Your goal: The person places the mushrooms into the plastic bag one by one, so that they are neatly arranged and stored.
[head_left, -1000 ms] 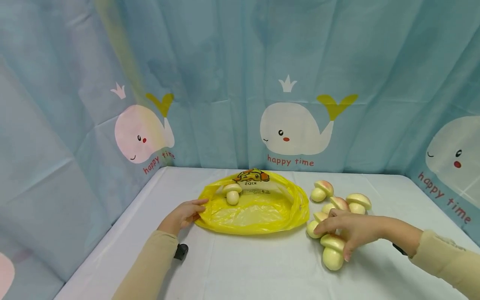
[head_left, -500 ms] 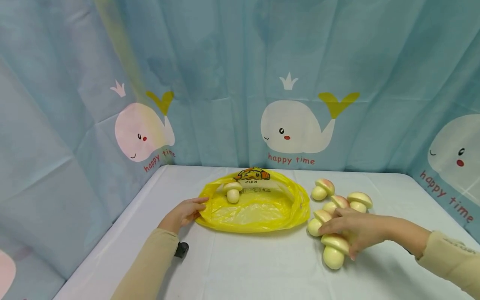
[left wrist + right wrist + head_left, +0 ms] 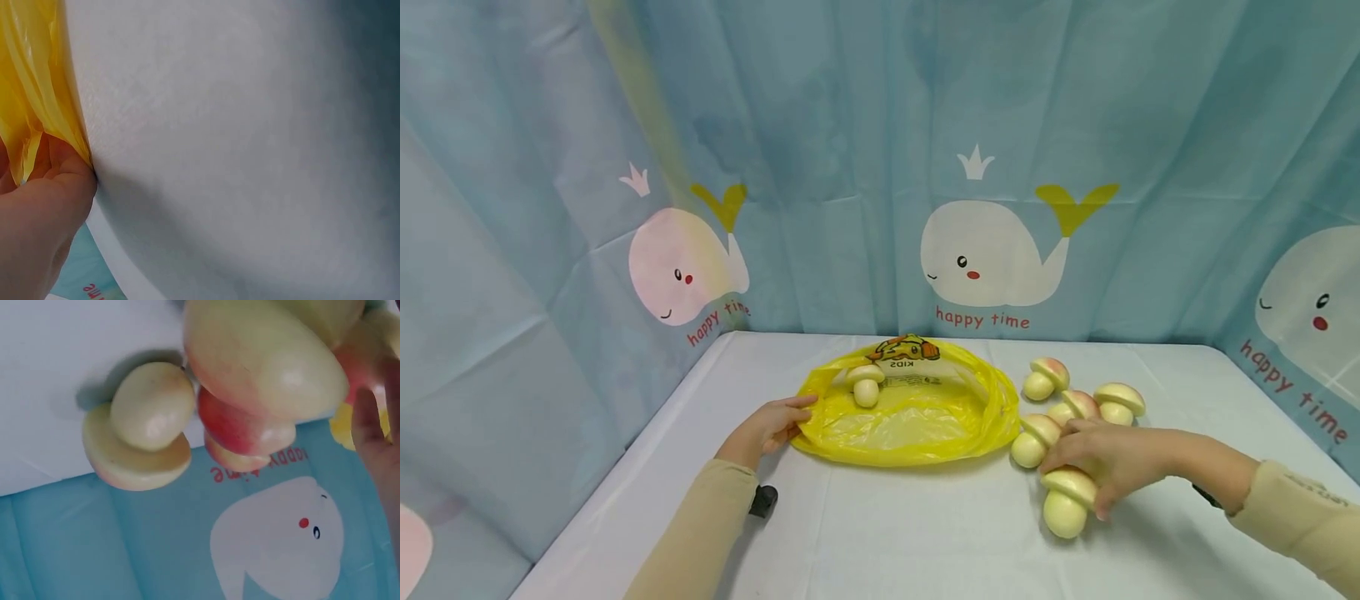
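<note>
White cloth (image 3: 880,550) covers the table, a broad bare stretch of it running between the two beige sleeves (image 3: 700,525) at the near side. The table's left edge slants away beyond the left sleeve, leaving a strip of cloth there; a small black device (image 3: 763,502) sits just under the left wrist.

On the right, the nearest mushroom (image 3: 1065,512) lies below the right hand (image 3: 1112,460), its round stem toward the person. Thumb and fingers bend around its cap from opposite sides; the palm hides the rest of the hold. Just left of those fingers lies a second mushroom (image 3: 1028,450), close by the bag's right rim; whether they touch is unclear.

Farther in, the left hand (image 3: 769,429) pinches the left rim of the yellow bag (image 3: 898,454), thumb and bent fingers gathering the thin plastic. The bag lies with its mouth spread wide toward the person; one pale mushroom (image 3: 867,392) rests inside, near the held rim.

Behind the right hand are a partly covered mushroom (image 3: 1077,403) and, to its right, another mushroom (image 3: 1118,403); the farthest mushroom (image 3: 1047,379) lies slightly apart. Cloth continues past them to the back edge, where a blue curtain (image 3: 820,125) printed with whales hangs.
</note>
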Action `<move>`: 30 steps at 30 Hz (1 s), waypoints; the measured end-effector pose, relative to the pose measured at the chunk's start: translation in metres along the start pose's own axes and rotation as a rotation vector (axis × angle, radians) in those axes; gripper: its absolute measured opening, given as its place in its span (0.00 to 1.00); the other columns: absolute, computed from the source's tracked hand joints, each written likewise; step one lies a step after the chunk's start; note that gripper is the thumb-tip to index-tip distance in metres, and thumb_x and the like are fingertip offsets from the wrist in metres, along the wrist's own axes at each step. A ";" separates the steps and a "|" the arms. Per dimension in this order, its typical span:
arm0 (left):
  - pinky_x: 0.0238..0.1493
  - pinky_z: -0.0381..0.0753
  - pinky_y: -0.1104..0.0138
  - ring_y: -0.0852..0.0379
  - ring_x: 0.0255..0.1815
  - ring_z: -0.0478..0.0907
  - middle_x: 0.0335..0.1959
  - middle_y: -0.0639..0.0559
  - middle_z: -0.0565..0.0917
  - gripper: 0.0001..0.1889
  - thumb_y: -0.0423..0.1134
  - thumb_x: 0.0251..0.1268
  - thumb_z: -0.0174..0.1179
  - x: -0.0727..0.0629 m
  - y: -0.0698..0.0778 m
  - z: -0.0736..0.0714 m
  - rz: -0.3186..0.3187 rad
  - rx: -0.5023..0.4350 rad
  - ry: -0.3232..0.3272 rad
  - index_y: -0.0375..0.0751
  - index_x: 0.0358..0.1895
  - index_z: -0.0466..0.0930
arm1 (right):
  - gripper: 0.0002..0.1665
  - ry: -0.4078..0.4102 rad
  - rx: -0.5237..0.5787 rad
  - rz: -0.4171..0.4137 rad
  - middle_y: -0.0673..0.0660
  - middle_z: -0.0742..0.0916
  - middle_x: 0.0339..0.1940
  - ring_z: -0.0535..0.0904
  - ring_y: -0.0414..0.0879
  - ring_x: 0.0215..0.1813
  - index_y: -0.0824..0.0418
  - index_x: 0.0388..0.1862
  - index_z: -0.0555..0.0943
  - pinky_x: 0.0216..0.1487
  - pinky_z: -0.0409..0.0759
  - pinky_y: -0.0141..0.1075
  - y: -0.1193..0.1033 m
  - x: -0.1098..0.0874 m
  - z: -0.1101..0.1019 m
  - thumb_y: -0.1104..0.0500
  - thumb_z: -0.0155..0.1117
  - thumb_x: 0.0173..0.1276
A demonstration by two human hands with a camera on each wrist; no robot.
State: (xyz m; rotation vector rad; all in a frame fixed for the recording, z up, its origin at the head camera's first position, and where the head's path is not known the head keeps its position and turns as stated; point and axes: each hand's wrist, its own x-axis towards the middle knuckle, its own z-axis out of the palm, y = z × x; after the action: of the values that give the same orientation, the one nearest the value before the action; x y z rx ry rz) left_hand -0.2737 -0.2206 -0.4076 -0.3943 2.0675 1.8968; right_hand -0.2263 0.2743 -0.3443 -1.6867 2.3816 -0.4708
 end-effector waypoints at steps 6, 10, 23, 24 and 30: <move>0.67 0.64 0.57 0.46 0.63 0.66 0.72 0.34 0.61 0.25 0.28 0.73 0.49 -0.001 0.000 0.002 0.004 0.004 -0.005 0.32 0.71 0.63 | 0.36 -0.018 0.223 0.123 0.43 0.79 0.61 0.70 0.35 0.60 0.53 0.64 0.75 0.50 0.74 0.36 -0.009 0.000 -0.015 0.53 0.75 0.55; 0.67 0.65 0.57 0.46 0.63 0.66 0.72 0.34 0.61 0.24 0.28 0.73 0.49 -0.001 0.001 0.002 0.005 0.007 -0.002 0.32 0.71 0.63 | 0.32 0.020 0.339 0.225 0.52 0.75 0.65 0.69 0.34 0.59 0.53 0.67 0.73 0.47 0.78 0.39 -0.013 0.005 -0.023 0.56 0.69 0.63; 0.68 0.63 0.57 0.44 0.66 0.64 0.73 0.33 0.58 0.25 0.27 0.74 0.47 -0.004 0.002 0.001 0.020 0.011 -0.030 0.31 0.72 0.61 | 0.22 0.286 0.584 0.454 0.66 0.70 0.59 0.75 0.56 0.45 0.66 0.64 0.63 0.34 0.82 0.50 -0.016 0.047 -0.036 0.60 0.46 0.75; 0.68 0.63 0.57 0.44 0.66 0.63 0.73 0.33 0.58 0.25 0.28 0.74 0.47 -0.004 0.001 0.001 0.022 0.015 -0.034 0.31 0.72 0.60 | 0.21 0.314 0.607 0.461 0.67 0.71 0.58 0.74 0.56 0.46 0.66 0.64 0.63 0.34 0.82 0.51 -0.017 0.051 -0.037 0.59 0.44 0.75; 0.68 0.63 0.57 0.44 0.66 0.63 0.73 0.33 0.58 0.25 0.28 0.74 0.47 -0.004 0.001 0.000 0.027 0.017 -0.036 0.31 0.72 0.60 | 0.28 0.414 0.671 0.509 0.67 0.71 0.63 0.76 0.53 0.50 0.64 0.71 0.62 0.43 0.81 0.50 -0.018 0.073 -0.046 0.52 0.43 0.79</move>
State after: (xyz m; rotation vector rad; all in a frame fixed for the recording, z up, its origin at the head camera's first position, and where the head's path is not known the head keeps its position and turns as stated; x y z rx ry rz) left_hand -0.2710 -0.2200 -0.4050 -0.3283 2.0749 1.8856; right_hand -0.2504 0.2068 -0.2931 -0.7161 2.3684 -1.4154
